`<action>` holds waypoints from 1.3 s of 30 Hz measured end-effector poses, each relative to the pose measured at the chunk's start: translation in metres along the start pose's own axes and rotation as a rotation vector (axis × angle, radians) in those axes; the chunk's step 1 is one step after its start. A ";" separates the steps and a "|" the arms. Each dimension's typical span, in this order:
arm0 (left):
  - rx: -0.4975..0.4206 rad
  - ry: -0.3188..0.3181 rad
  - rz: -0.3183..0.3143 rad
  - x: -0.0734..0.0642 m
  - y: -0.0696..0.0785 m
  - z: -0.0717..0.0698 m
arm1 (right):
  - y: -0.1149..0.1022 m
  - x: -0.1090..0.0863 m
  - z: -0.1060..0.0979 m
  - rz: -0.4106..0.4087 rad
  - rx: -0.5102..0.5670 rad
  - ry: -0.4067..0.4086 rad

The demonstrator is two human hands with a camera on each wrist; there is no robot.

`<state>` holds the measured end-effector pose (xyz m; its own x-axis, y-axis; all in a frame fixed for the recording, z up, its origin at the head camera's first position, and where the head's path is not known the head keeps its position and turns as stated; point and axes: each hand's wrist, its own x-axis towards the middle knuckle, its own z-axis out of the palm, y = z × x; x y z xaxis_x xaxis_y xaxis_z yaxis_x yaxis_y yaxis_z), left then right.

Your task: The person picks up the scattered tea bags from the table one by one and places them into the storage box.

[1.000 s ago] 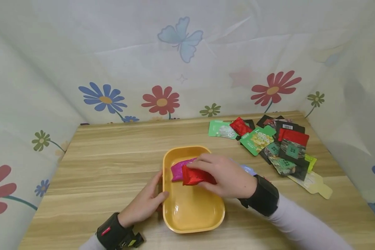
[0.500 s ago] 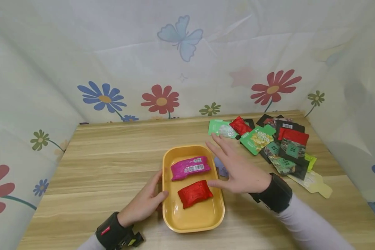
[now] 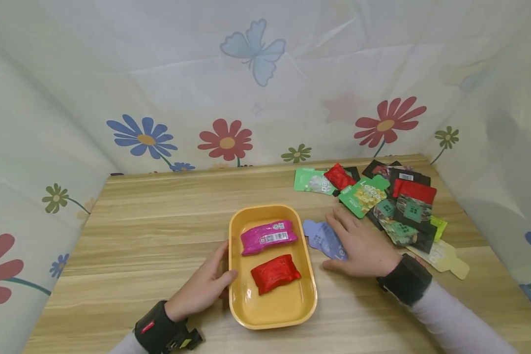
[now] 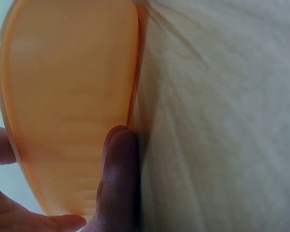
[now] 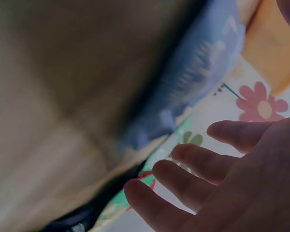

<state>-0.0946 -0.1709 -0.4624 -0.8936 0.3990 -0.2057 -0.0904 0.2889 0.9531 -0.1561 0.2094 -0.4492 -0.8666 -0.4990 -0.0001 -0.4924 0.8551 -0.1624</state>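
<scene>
"Right side first?"

"Right hand (image 3: 365,248) just right of the yellow tray (image 3: 275,313), over the blue sachet (image 3: 322,239). Fingers nearly straight, spread, nothing gripped. Can't tell whether the tips touch it; the wrist view is blurred and my hand covers the sachet's right part."

"Left?"

"Left hand (image 3: 201,290) holds the tray's left side, thumb at the rim, fingers along the outer wall."

"How does the sachet lie?"

"Flat on the surface (image 3: 168,216), narrow neck at its far left end, just beside the tray wall; broad end under my fingers."

"Expected handling?"

"Light, I'd judge; thin, bendy, probably slick. So flat there's little edge to pinch. Best hold: thumb under the near long edge, forefinger on top. Or nail up the neck. Hardly fragile, though a hard squeeze could crease it."

"And those in the tray?"

"Purple packet (image 3: 269,237) far, red packet (image 3: 276,274) nearer. Plumper, wrinkled wrappers; likely soft and easy to take across the middle, gently in case the contents crumble."
</scene>
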 end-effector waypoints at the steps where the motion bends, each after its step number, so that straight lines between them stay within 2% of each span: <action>1: -0.003 -0.001 0.000 0.000 0.000 0.000 | 0.001 -0.001 0.002 0.006 -0.006 -0.004; 6: -0.002 -0.001 -0.004 0.000 0.001 0.000 | 0.002 -0.003 0.006 0.030 0.011 -0.001; 16: -0.002 0.001 0.001 -0.001 0.002 -0.001 | 0.002 -0.002 0.001 -0.006 0.038 0.104; 23: 0.009 0.005 0.001 -0.001 0.002 -0.001 | 0.006 -0.002 0.006 -0.019 0.007 0.161; 28: 0.006 0.003 0.002 -0.001 0.001 -0.001 | 0.006 -0.006 -0.006 0.022 0.054 0.183; 31: 0.004 0.006 0.002 0.000 0.001 -0.001 | 0.001 -0.007 -0.021 0.025 0.091 0.232; 35: -0.001 0.005 -0.001 0.000 0.000 -0.001 | -0.017 -0.009 -0.041 -0.055 0.143 0.295; 39: -0.009 -0.002 -0.008 0.000 0.000 0.000 | -0.044 -0.012 -0.052 -0.204 0.225 0.283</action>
<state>-0.0945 -0.1714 -0.4622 -0.8920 0.3982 -0.2137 -0.1016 0.2840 0.9534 -0.1283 0.1851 -0.3910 -0.7564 -0.5700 0.3207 -0.6537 0.6749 -0.3424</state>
